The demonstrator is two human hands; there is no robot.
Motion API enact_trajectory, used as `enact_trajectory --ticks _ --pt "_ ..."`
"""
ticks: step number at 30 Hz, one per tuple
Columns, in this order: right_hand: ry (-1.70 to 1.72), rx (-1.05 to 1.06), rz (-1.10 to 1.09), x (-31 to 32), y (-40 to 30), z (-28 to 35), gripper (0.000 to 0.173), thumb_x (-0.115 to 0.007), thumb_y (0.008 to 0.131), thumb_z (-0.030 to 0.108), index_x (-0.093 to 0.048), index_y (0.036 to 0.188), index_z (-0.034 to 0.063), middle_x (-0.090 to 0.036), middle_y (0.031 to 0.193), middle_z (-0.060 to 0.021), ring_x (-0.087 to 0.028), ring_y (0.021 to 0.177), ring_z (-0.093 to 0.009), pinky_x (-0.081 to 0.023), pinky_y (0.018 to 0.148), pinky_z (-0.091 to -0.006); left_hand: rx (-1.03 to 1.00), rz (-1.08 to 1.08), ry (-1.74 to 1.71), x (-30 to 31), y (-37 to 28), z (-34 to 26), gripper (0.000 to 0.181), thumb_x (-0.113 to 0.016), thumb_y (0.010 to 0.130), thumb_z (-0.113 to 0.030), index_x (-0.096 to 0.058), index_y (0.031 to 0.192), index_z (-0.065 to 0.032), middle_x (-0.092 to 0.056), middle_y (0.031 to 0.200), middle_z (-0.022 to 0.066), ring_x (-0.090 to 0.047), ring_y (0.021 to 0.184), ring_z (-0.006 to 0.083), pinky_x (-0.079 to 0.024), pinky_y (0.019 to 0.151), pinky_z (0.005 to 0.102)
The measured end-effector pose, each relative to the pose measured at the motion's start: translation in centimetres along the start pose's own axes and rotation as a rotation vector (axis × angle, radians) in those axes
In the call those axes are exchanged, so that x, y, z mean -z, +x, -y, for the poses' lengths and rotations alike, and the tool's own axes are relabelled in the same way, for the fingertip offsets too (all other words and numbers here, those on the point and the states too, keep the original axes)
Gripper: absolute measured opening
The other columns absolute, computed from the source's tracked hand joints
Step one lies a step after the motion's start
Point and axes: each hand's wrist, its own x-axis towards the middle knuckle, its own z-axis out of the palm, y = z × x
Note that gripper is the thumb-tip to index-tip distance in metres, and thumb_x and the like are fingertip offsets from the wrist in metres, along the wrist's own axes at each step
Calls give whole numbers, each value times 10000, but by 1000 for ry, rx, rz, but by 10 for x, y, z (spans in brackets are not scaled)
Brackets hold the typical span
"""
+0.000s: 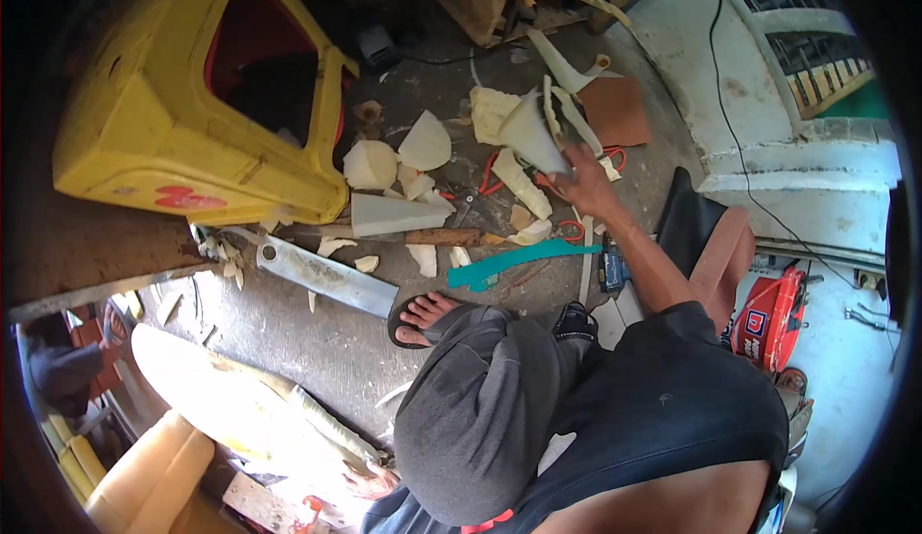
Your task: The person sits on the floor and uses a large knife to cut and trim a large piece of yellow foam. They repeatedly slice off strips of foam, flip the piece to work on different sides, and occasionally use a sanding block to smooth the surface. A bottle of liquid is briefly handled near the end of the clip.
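Note:
My right hand (587,181) reaches into a heap of off-white foam offcuts on the floor. Its fingertips touch a curled foam piece (529,130); whether they grip it is unclear. Close by lie scissors (468,199) with red handles, another red handle loop (573,230) and a brown square sheet (614,110). At lower left, my left hand (369,482) rests at the end of a large pale foam piece (216,390). Glare washes out that area, and the left fingers are hard to make out.
A yellow plastic bin (180,102) stands at upper left. A broad metal blade (328,275), a wooden handle (443,237) and a teal strip (522,260) lie before my sandalled foot (425,318). A blue-black tool (614,267) and a red bucket (767,321) are at right. A cable (727,109) hangs along the wall.

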Motion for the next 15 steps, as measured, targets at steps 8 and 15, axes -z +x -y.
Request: enact_trajectory --ticks 8,15 --pt "-408 192 -8 10 7 50 563 -707 914 265 -512 1426 137 -562 1425 -147 -561 1283 -387 -218 1135 -727 32 18 -83 -3 -20 -4 722 -686 863 -349 -469 1515 -127 -469 1491 261 -446 1365 445 -329 1121 579" --pt "-139 465 42 -36 7 93 532 -697 886 161 -539 1394 131 -561 1395 -171 -524 1309 -394 -319 1152 -602 109 -23 -213 -16 -19 -8 690 -708 859 -316 -496 1489 -132 -458 1500 265 -433 1370 449 -305 1135 582"
